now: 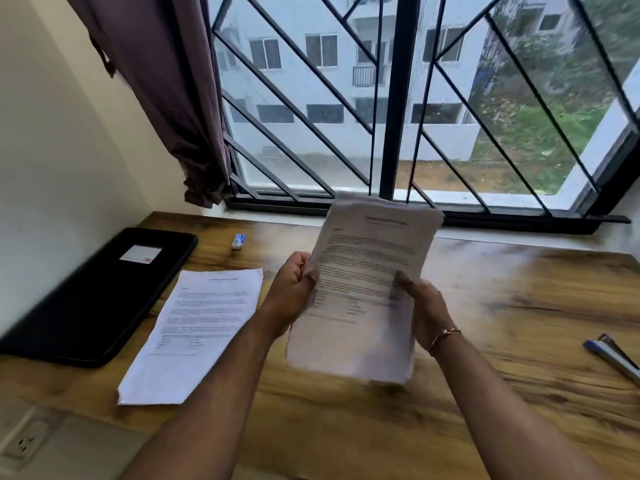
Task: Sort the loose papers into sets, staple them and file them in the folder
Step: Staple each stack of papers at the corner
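You pinch the stack point(367, 282) mid-frame with left hand point(294, 292) and right hand point(420, 306); sheets could slip out and mix sets.

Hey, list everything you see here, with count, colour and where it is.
held paper stack: one, white, raised over the desk, in both hands
paper set: one, white, flat on desk, left of the hands
folder: one, black, desk's far left
small box: one, blue-white, near the sill
stapler-like tool: one, blue and silver, desk's right edge
desk: one, brown wood
curtain: one, dark purple, upper left
wall socket: one, white, lower left
left hand: grips stack's left edge
right hand: grips stack's right edge
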